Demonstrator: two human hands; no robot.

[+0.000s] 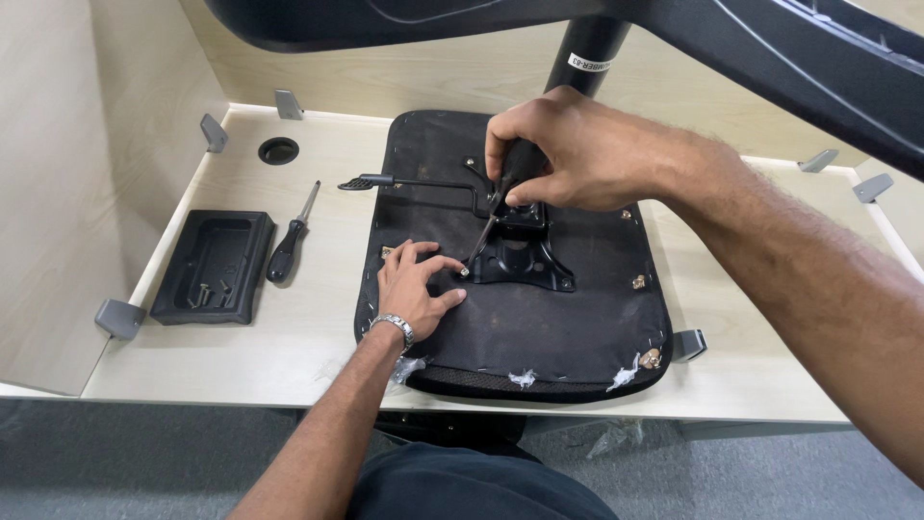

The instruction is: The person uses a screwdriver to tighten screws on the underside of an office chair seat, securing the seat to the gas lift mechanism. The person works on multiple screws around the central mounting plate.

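Note:
An upturned black chair seat (pixel 539 327) lies on the pale wooden desk (pixel 318 173). A black metal mechanism plate (pixel 525 260) with a side lever (pixel 404 181) sits on its underside. My right hand (pixel 568 149) grips the black handle of a screwdriver, its shaft slanting down to a screw at the plate's left corner (pixel 465 273). My left hand (pixel 416 287), with a metal wristwatch, rests on the seat fabric, fingertips beside that screw and the tool tip.
A second black-handled screwdriver (pixel 289 241) lies left of the seat. A black plastic tray (pixel 183 289) holding a few screws sits further left. Grey brackets (pixel 120 316) line the desk's edges. A round cable hole (pixel 278 150) lies at the back. A dark chair part (pixel 770 58) hangs overhead.

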